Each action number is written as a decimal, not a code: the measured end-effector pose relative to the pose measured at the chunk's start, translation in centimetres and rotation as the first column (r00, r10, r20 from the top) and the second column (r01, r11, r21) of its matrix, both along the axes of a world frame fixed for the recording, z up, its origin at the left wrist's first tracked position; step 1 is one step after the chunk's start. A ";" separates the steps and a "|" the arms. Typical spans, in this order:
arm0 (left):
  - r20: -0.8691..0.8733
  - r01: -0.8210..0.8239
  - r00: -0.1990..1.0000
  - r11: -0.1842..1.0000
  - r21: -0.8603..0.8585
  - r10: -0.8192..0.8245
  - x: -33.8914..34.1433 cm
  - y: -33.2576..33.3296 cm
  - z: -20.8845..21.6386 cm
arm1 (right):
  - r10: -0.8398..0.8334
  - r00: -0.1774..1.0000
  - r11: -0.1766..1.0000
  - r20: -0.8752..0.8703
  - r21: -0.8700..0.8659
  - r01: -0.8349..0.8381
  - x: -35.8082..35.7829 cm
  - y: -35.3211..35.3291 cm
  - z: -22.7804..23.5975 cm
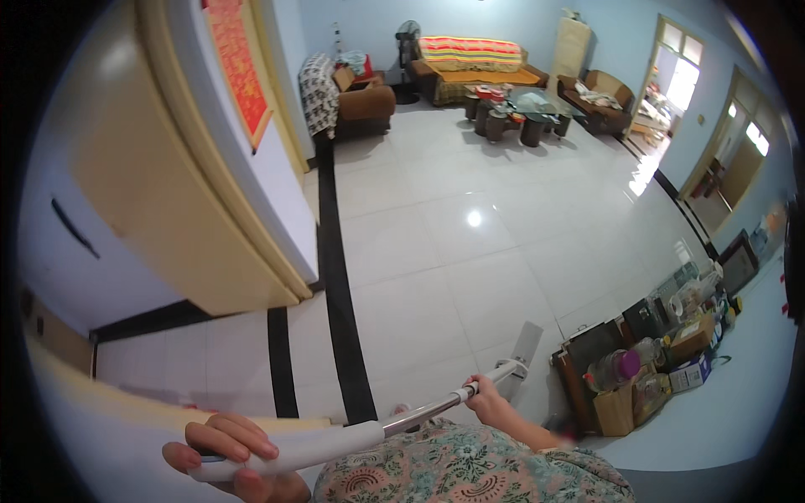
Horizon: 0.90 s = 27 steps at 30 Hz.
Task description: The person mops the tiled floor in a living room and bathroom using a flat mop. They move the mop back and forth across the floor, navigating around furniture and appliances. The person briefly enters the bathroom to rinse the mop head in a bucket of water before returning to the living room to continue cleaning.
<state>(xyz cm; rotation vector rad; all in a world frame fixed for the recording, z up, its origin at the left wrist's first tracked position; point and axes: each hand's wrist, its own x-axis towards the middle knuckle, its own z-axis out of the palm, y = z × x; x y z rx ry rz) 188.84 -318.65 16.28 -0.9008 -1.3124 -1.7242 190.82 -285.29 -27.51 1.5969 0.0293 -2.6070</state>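
Note:
A flat mop (422,414) with a thick white grip and a shiny metal pole slants across my front. My left hand (231,444) is wrapped around the end of the white grip at the lower left. Farther along, my right hand (489,402) grips the metal pole near a white joint. Beyond it, the mop's narrow grey rectangular head (526,344) lies over the pale floor tiles, just left of a cluttered cabinet top. Whether its underside presses on the floor is hidden.
On the right, a cabinet top holds a purple-lidded jar (627,364), boxes (693,337) and bottles. A doorway frame (243,226) stands left, beside dark floor strips (340,293). Farther back are a glass coffee table (537,104), a sofa (474,71), armchairs (366,104) and a fan (407,59).

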 end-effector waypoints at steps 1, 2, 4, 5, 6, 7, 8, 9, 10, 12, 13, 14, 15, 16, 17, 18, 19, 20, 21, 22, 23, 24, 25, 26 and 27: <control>0.002 0.009 1.000 1.000 0.010 -0.009 -2.7 0.3 0.1 | -0.050 0.998 0.999 0.027 0.010 0.049 -1.9 -0.2 1.2; 0.001 0.043 0.999 0.999 0.014 -0.043 -5.4 0.7 0.1 | -0.116 0.989 0.992 0.088 0.065 0.110 -4.3 -0.7 2.2; 0.015 0.105 0.994 0.994 0.018 -0.105 -10.1 1.7 0.0 | -0.193 0.971 0.977 0.141 0.122 0.177 -7.8 -0.4 4.3; 0.016 0.124 0.992 0.992 0.008 -0.124 -12.3 2.2 0.0 | -0.203 0.971 0.975 0.130 0.123 0.187 -9.3 -0.1 4.6; 0.016 0.136 0.991 0.991 -0.004 -0.136 -14.4 2.8 0.2 | -0.206 0.971 0.974 0.118 0.122 0.191 -11.0 0.1 4.9; 0.014 0.142 0.990 0.990 -0.018 -0.141 -16.4 3.4 0.3 | -0.224 0.964 0.972 0.145 0.100 0.211 -12.8 0.5 5.2; 0.051 0.151 0.988 0.987 -0.051 -0.148 -18.3 3.8 0.4 | -0.235 0.957 0.971 0.172 0.078 0.224 -14.7 1.0 5.5; 0.096 0.194 0.978 0.979 -0.068 -0.187 -21.0 4.9 -0.5 | -0.278 0.938 0.960 0.206 0.071 0.269 -15.8 2.6 5.1; 0.141 0.234 0.965 0.969 -0.085 -0.221 -23.6 6.2 -1.3 | -0.305 0.929 0.952 0.209 0.088 0.293 -16.9 4.0 4.3; 0.184 0.224 0.957 0.974 0.010 -0.222 -27.6 8.9 -1.1 | -0.295 0.936 0.954 0.190 0.105 0.279 -20.7 6.2 1.5; 0.182 0.223 0.958 0.975 0.016 -0.222 -29.8 10.0 -1.4 | -0.286 0.942 0.956 0.175 0.114 0.270 -22.6 7.4 -0.6; 0.167 0.227 0.959 0.973 0.032 -0.229 -32.2 11.0 -1.4 | -0.284 0.949 0.955 0.140 0.132 0.266 -24.9 9.1 -5.7; 0.177 0.211 0.960 0.977 0.042 -0.215 -34.2 12.3 -1.5 | -0.276 0.954 0.956 0.121 0.140 0.259 -26.9 10.5 -7.2; 0.179 0.202 0.963 0.979 0.015 -0.201 -36.4 13.8 -1.4 | -0.271 0.958 0.955 0.092 0.153 0.256 -29.5 12.4 -8.6; 0.189 0.173 0.968 0.985 -0.022 -0.166 -38.2 14.9 -0.9 | -0.242 0.967 0.961 0.079 0.155 0.228 -32.6 13.1 -7.3; 0.198 0.146 0.971 0.988 -0.058 -0.132 -39.9 15.9 -0.5 | -0.241 0.968 0.965 0.069 0.126 0.231 -35.9 14.2 -6.0; 0.157 0.139 0.979 0.990 -0.028 -0.133 -42.1 17.4 -0.5 | -0.255 0.965 0.963 0.057 0.106 0.248 -39.0 15.7 -3.7; 0.111 0.120 0.987 0.993 -0.007 -0.119 -44.0 18.4 -0.3 | -0.283 0.958 0.959 0.049 0.043 0.281 -42.1 16.2 1.9; 0.084 0.117 0.989 0.993 0.014 -0.118 -46.0 19.6 -0.3 | -0.324 0.944 0.946 0.061 -0.016 0.325 -44.4 16.8 5.6; 0.077 0.152 0.986 0.988 -0.016 -0.150 -47.6 20.5 -0.2 | -0.288 0.957 0.957 0.032 -0.009 0.288 -47.1 17.2 7.0; 0.066 0.184 0.981 0.983 -0.017 -0.183 -49.4 20.5 -0.1 | -0.250 0.968 0.968 -0.003 0.026 0.250 -49.9 17.8 8.8; 0.061 0.214 0.976 0.976 -0.052 -0.210 -51.1 21.4 -0.3 | -0.207 0.978 0.978 -0.028 0.030 0.208 -52.8 18.1 9.1; 0.043 0.237 0.971 0.972 -0.001 -0.236 -53.3 22.5 -1.0 | -0.193 0.981 0.981 -0.001 0.023 0.193 -55.9 18.4 9.3; 0.052 0.275 0.960 0.961 -0.002 -0.275 -55.3 23.3 -1.2 | -0.183 0.983 0.983 0.027 0.021 0.182 -59.2 18.9 9.4; 0.057 0.317 0.947 0.948 0.008 -0.317 -57.5 23.7 -1.5 | -0.176 0.983 0.984 0.050 0.028 0.175 -62.3 19.3 9.6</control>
